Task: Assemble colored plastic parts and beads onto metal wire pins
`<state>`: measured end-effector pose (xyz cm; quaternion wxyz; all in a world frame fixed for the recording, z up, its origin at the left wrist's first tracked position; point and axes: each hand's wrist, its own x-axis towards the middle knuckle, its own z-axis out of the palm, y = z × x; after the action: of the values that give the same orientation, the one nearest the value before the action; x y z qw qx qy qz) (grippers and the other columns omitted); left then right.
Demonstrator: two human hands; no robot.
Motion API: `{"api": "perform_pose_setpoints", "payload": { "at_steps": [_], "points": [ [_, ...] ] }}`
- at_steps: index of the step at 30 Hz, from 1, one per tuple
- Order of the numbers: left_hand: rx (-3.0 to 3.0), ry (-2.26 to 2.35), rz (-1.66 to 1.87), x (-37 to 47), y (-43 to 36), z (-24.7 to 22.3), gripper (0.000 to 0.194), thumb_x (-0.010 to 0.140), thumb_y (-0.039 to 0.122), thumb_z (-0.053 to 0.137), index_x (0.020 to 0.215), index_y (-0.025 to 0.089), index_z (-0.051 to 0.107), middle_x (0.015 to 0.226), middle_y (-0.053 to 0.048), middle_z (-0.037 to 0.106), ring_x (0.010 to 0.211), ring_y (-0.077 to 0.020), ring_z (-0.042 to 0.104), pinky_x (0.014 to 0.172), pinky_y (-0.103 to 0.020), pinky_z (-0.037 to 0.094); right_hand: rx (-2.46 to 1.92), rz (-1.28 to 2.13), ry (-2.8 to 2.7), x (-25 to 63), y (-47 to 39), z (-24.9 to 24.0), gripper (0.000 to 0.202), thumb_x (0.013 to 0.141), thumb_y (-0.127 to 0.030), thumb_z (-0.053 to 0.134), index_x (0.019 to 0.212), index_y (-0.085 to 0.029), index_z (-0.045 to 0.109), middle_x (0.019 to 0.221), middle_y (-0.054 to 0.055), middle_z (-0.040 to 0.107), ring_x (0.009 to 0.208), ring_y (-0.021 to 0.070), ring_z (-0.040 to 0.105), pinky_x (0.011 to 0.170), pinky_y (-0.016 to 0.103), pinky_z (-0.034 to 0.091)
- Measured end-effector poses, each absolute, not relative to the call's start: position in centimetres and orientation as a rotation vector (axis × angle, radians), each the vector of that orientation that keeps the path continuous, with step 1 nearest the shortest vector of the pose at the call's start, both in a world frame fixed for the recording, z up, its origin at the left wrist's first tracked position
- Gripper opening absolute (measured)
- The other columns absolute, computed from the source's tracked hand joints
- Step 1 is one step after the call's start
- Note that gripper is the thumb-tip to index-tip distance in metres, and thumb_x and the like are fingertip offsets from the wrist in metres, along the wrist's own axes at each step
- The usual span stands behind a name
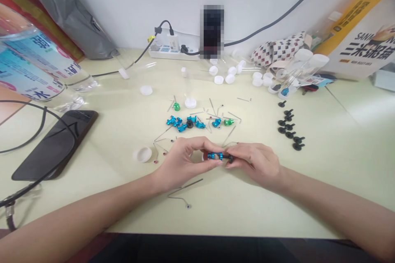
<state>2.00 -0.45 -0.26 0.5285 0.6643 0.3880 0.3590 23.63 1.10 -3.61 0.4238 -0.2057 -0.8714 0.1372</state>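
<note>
Bag print: could read "SANM" and 三米 on the white-and-yellow bag (361, 51), back right; couldn't make out the rest for sure.
Bottle labels: got a 水 off the blue label on one of the clear plastic bottles (27, 78), far left, with smaller print too tiny to read.
Left hand (185, 160): had a narrow thumb-and-fingertip pinch on a small blue metal fitting (211, 156).
Right hand (259, 160): pinched just as narrowly on the disc head of a black screw-like piece (227, 157), shaft pointed at the fitting.
Where: held end to end between both hands, over the front half of the pale yellow-green table (247, 209); couldn't tell the depth of the shaft inside.
Tubes: spotted clear white-capped tubes (299, 72) bundled at right, with small dark and blue bits (285, 91) inside near the caps.
Cup: saw a small round white cup (142, 155), open side up, just beside the left wrist.
Spread around: had spare blue fittings (182, 128) and green metal fittings (228, 122) behind the hands, thin bent metal rods (185, 189) scattered about, black disc-headed pieces (290, 126) lined loosely at right.
</note>
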Motion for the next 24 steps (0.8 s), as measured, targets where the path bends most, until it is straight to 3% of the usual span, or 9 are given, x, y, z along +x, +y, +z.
{"api": "perform_pose_setpoints", "payload": {
  "at_steps": [24],
  "points": [
    [1.601, 0.924, 0.865, 2.04, -0.36, -0.27, 0.015, 0.076, 0.019, 0.068, 0.091, 0.015, 0.068, 0.085, -0.006, 0.070, 0.077, -0.0165, 0.062, 0.072, -0.030, 0.049, -0.507, 0.242, -2.189, 23.43, 1.13, -2.60, 0.022, 0.081, -0.018, 0.065, 0.101, -0.012, 0.060, 0.079, 0.006, 0.069, 0.075, 0.0145, 0.066, 0.067, 0.024, 0.058]
  ]
}}
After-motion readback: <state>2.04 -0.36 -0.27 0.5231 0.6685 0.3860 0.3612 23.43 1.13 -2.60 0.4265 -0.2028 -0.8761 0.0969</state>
